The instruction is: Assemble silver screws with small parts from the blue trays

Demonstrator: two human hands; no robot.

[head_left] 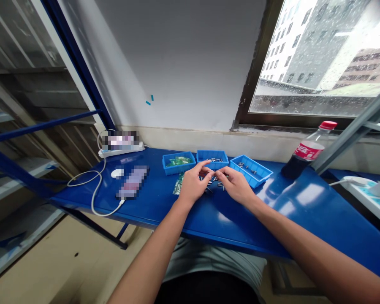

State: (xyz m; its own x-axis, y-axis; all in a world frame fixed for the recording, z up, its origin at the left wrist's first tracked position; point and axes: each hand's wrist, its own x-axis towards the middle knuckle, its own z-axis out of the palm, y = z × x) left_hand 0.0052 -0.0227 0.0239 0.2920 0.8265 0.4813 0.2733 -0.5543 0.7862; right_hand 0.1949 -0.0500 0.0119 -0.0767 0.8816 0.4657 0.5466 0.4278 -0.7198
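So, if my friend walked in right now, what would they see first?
Probably the red-capped bottle of dark drink, on the right side of the shiny blue table. Then the left hand and right hand, close together near the middle by small metal pieces, with three blue trays just beyond.

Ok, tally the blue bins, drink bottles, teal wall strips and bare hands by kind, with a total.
Blue bins: 3
Drink bottle: 1
Teal wall strips: 2
Bare hands: 2
Total: 8
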